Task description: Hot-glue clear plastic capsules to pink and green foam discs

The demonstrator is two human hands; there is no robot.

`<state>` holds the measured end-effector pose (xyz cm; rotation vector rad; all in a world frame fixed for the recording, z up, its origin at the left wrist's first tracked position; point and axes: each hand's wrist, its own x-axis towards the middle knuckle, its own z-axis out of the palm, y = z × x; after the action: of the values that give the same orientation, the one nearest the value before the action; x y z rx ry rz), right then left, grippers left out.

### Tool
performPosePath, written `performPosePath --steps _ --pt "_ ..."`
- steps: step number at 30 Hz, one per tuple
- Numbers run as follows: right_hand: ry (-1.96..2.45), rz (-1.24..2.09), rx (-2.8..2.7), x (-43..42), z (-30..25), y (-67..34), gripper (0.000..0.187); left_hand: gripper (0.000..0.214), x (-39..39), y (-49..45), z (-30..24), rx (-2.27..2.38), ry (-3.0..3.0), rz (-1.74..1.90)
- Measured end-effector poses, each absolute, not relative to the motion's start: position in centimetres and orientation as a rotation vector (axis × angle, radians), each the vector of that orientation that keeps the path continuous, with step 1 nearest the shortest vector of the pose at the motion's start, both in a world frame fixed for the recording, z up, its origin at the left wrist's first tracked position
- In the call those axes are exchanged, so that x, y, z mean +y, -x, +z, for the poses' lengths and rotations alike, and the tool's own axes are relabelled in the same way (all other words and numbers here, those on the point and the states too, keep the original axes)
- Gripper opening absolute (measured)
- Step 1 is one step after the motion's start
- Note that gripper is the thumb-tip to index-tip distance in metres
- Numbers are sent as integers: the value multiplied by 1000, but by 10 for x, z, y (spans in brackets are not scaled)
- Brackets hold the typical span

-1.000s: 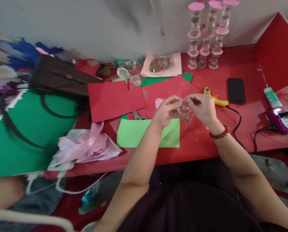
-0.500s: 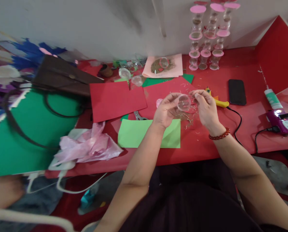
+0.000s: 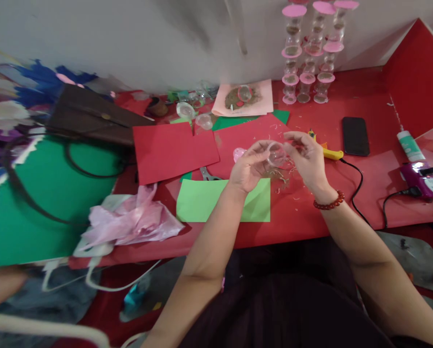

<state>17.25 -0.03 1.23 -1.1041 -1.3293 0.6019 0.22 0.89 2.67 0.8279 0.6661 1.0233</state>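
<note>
A small clear plastic cup [image 3: 276, 154] is tipped with its round mouth toward me. My left hand [image 3: 250, 166] is closed around its left side, thumb at the rim. Close by its right edge is my right hand [image 3: 308, 159], fingers stretched out and thumb apart from them, with nothing visible in it; whether the thumb touches the rim is hard to tell. Below the cup, curled shavings [image 3: 279, 176] lie scattered on red paper. A yellow glue gun [image 3: 333, 154] rests just right of my right hand, and a pink disc [image 3: 238, 154] lies behind my left.
Stacked cup towers with pink discs [image 3: 306, 77] stand at the back right. A black phone [image 3: 355, 136], a purple power socket [image 3: 423, 181] with cords, scissors [image 3: 208, 175], light green paper [image 3: 201, 200], red card [image 3: 174, 150], a pink plastic bag [image 3: 132, 217] and a brown bag [image 3: 93, 116] lie around.
My right hand's fingers have loosened from a pinch and spread, and the hand has come slightly left toward the cup. My left hand keeps hold of the cup.
</note>
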Motion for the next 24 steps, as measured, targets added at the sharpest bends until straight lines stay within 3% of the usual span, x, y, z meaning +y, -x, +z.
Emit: performPosePath --steps 7,20,24 --pt "1159 426 -1437 -7 17 -169 20 27 4 -10 23 719 -836 958" --pt "1112 789 -1165 1 -2 -166 8 30 -5 -22 20 643 -841 1006" --pt "1069 814 -1094 4 -3 -168 19 26 -4 -20 21 622 -841 1016"
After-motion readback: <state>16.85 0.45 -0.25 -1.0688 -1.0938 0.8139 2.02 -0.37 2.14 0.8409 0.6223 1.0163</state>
